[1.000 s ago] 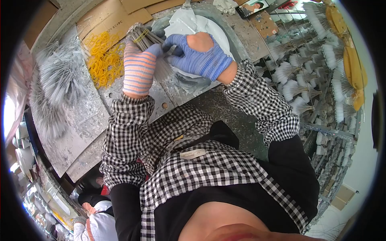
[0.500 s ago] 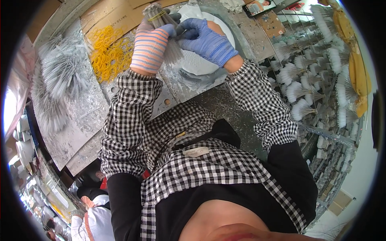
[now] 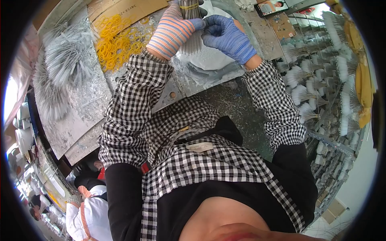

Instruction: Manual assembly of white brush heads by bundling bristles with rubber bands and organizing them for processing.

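My left hand [image 3: 173, 33], in an orange, white and blue striped glove, is wrapped round a bundle of thin grey rods [image 3: 190, 13]. A yellow rubber band circles the bundle near its top, and its pale lower ends spread below my fingers. My right hand [image 3: 230, 38], in a blue glove, is beside it with fingers curled, the fingertips meeting my left thumb at the bundle's side. Whatever those fingers pinch, if anything, is hidden. Underneath both hands is a round white slab [image 3: 217, 56] on the grey-smeared worktop.
Yellow rubber bands [image 3: 114, 46] lie heaped on cardboard [image 3: 120, 10] to the left. Farther left are loose thin grey pieces [image 3: 66, 60]. A phone [image 3: 272, 6] lies at the far right. Racks of white-tipped bundles [image 3: 301, 92] fill the right side. Another person [image 3: 88, 213] is at lower left.
Both hands and the bundle have shifted right in the picture. The bundle has turned from a slant to nearly upright. The right hand's fingers are more curled.
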`<state>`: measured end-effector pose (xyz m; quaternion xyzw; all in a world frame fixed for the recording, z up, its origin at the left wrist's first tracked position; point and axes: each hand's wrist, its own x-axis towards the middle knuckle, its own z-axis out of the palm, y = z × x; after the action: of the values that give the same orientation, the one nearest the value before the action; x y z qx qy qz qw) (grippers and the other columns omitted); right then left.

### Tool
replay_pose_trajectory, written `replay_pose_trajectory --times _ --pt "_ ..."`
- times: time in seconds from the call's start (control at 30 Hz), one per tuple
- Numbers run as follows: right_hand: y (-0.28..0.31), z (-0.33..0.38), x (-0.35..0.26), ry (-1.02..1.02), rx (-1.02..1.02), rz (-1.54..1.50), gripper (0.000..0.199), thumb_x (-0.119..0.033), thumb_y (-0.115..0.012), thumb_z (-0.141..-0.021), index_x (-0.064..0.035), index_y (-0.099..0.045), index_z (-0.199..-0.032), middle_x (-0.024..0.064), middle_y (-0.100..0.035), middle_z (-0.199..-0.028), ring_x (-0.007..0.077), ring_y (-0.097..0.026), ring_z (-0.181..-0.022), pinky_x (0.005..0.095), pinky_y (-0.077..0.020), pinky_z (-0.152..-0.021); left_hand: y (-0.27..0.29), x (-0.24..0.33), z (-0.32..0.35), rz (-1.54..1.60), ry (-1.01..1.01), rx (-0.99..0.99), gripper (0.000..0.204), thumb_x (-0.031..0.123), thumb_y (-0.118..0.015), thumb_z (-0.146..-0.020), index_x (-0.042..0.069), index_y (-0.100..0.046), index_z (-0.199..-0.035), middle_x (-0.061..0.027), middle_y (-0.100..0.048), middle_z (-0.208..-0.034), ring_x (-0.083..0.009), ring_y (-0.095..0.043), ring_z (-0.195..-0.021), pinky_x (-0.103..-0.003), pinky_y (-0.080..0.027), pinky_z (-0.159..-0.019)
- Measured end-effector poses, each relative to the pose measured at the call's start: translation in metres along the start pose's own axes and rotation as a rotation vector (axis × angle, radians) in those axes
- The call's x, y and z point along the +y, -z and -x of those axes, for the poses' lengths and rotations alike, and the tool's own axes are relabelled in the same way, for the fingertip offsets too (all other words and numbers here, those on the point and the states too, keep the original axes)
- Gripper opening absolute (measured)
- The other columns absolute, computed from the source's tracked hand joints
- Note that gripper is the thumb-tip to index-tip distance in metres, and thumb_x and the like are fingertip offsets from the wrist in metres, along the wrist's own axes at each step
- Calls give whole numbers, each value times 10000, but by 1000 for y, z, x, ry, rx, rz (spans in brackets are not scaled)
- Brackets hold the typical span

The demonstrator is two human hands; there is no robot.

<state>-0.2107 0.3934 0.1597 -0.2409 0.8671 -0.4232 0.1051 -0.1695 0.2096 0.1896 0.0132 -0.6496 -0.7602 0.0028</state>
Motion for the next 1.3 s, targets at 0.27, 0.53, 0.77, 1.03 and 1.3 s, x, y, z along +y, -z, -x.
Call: replay_pose_trajectory --times 0.27,0.53,0.77,1.03,1.3 --pt "-1 13 20 78 18 173 365 -339 -753 -787 -78 -736 -1042 93 -755 -845 236 -726 -774 353 -575 -758 -2 -58 -11 -408 -323 -145 430 9 -764 -845 6 -593 -1239 -104 -697 -1106 -197 -679 -1024 -336 -556 -907" --pt "-12 21 55 -18 -80 180 426 -431 -736 -866 -57 -732 -1071 157 -740 -898 319 -707 -836 405 -554 -812 -6 -56 -9 -996 -693 -263 453 26 -757 -724 65 -629 -1157 -170 -663 -1031 -400 -635 -992 -464 -526 -866" --pt "-26 18 72 -7 -153 329 431 -431 -754 -854 -37 -732 -1028 184 -740 -928 357 -711 -892 422 -564 -837 0 -76 -10 -1069 -823 -279 463 0 -706 -694 95 -634 -1142 -116 -665 -1015 -365 -623 -1007 -460 -524 -874" --pt "-26 19 94 8 -97 335 487 -506 -768 -849 -61 -747 -1046 154 -753 -960 320 -722 -911 407 -577 -840 -1 -81 -10 -1233 -856 -312 546 50 -722 -695 135 -635 -1227 -55 -664 -1109 -306 -614 -1088 -428 -535 -929" --pt "-29 21 85 -20 -137 415 500 -520 -765 -850 -67 -743 -1059 140 -757 -973 313 -724 -912 396 -575 -857 -2 -59 -3 -1089 -860 -370 325 100 -649 -775 80 -645 -1100 -109 -660 -1026 -316 -620 -1028 -419 -491 -929"
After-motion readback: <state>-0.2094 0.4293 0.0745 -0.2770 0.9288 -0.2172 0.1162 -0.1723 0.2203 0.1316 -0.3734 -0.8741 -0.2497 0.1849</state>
